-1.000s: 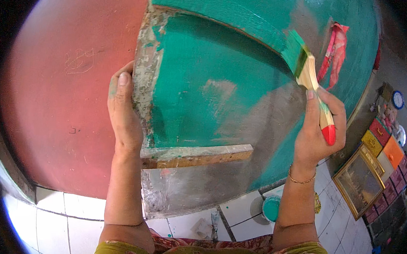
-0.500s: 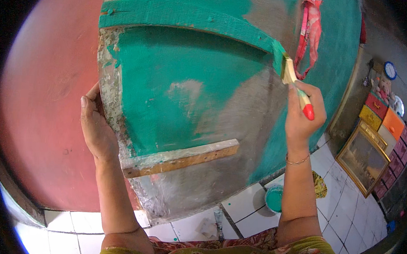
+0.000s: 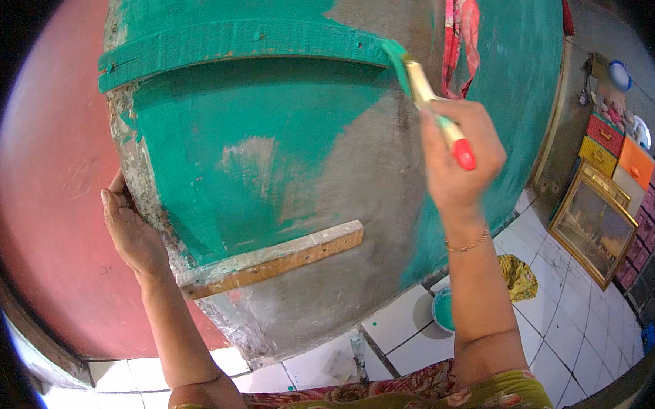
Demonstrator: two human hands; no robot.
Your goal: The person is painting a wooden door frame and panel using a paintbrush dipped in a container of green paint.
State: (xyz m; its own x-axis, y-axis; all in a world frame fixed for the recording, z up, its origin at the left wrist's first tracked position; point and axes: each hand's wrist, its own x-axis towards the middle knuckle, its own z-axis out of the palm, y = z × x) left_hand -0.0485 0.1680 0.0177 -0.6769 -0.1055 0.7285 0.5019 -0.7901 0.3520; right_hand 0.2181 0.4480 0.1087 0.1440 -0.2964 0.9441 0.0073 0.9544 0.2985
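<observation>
My right hand (image 3: 464, 149) is closed round the light wooden handle of a paintbrush (image 3: 421, 83), whose red end sticks out below my fingers. The brush's green bristles touch the right end of an upper wooden strip (image 3: 255, 39), which is coated in wet-looking green paint. My left hand (image 3: 137, 231) rests against the rough, chipped left edge (image 3: 140, 172) of the partly painted wall (image 3: 197, 153), fingers fairly straight, holding nothing loose. Below, a second wooden strip (image 3: 288, 258) is whitish on top and bare brown in front. Grey patches show through the green around it.
A pink-red cloth (image 3: 462, 41) hangs right of the brush. On the white tiled floor stand a pot of green paint (image 3: 444, 308) and a crumpled yellow cloth (image 3: 518, 278); another brush (image 3: 359, 354) lies near my clothes. A gold-framed picture (image 3: 593, 222) leans by coloured drawers (image 3: 605, 134).
The view has shifted, so the wall sits further left and lower. The brush remains at the right end of the upper strip, and my left hand stays at the wall's edge.
</observation>
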